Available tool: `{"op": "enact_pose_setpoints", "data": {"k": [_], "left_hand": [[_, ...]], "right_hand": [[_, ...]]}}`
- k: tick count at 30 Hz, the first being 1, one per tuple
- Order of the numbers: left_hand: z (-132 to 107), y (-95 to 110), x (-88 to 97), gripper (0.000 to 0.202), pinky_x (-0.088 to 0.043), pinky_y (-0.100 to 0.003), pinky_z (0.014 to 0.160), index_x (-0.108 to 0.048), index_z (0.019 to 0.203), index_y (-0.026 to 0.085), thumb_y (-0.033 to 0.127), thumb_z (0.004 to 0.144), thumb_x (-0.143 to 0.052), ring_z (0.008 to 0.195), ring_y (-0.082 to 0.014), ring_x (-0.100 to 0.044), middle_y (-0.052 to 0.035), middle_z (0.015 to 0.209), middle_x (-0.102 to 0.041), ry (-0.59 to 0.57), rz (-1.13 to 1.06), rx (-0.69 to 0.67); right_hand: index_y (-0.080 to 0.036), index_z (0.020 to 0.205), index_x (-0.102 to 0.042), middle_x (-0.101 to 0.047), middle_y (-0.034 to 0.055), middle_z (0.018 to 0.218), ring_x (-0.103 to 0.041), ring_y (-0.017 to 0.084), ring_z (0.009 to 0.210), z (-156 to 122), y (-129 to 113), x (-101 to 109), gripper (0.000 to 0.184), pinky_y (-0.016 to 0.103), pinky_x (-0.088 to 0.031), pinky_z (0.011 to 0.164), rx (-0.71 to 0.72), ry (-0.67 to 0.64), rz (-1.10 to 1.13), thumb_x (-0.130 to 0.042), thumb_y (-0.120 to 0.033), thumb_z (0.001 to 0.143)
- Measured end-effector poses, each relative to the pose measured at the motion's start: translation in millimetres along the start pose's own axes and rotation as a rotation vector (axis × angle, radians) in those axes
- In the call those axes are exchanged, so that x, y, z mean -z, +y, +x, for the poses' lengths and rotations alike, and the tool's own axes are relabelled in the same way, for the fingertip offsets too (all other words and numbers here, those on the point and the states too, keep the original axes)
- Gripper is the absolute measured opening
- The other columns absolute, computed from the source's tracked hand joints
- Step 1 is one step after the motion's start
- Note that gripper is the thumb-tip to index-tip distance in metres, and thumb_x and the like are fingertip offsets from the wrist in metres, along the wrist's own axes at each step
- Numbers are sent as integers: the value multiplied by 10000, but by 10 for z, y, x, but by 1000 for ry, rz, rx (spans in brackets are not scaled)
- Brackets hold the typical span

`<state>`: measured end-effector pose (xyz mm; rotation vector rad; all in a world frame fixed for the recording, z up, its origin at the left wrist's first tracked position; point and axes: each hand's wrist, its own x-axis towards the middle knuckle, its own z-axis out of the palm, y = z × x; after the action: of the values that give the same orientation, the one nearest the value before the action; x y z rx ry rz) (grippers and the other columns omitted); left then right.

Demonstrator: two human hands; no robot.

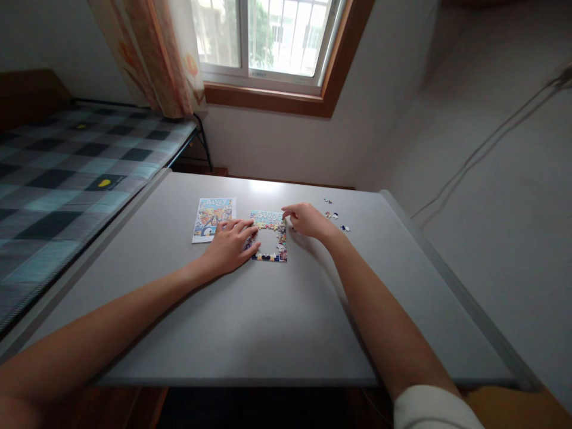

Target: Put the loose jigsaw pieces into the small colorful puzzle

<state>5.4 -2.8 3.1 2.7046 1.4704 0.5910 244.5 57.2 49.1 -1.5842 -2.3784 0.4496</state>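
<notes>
White bench (232, 333), jigsaw (267, 218) with a hollow middle

Palm down and fingers apart, the left hand (229, 245) lies across the left edge of the jigsaw, its fingertips on the upper part of that side and its thumb stretched over the lower part. It grips nothing; the same hand covers the lower right corner of a printed picture sheet (212, 210) beside the jigsaw.

The right hand (304, 219) is half curled at the upper right corner, with the index finger extended to the edge and the other fingers folded in. Whether its thumb and finger are closed on a piece, I cannot tell.

The jigsaw sits between the two hands, beyond the middle of the bench. Its pieces form a frame: pale blue along the top, mixed colours down the right side, dark blue and yellow along the bottom. To the right of the right hand, a few loose pieces (331, 215) lie scattered. Past the bench stand a checked bed (96, 155) on the left and a window (286, 39) ahead.
</notes>
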Motion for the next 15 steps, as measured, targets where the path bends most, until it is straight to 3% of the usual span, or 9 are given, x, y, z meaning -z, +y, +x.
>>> {"op": "enact_pose_setpoints", "data": {"k": [9,15], "left_hand": [[0,6,0,341,-327,-462,999,-589,1225,242,423,950,-501,1256,-280,-478,-66,1385,-562,-2,19,-3],[4,19,14,339,-332,-474,1001,-603,1219,238,413,947,-502,1253,-289,-486,-72,1379,-567,5,9,2]], "right_hand": [[-184,1064,-749,-763,103,958,-680,205,826,-10,-16,7,342,314,-502,774,-5,-15,-27,-502,-144,831],[-183,1247,-659,-726,85,1127,-607,237,1062,-25,-91,-75,451,359,-470,914,66,61,-80,-484,-121,836]]}}
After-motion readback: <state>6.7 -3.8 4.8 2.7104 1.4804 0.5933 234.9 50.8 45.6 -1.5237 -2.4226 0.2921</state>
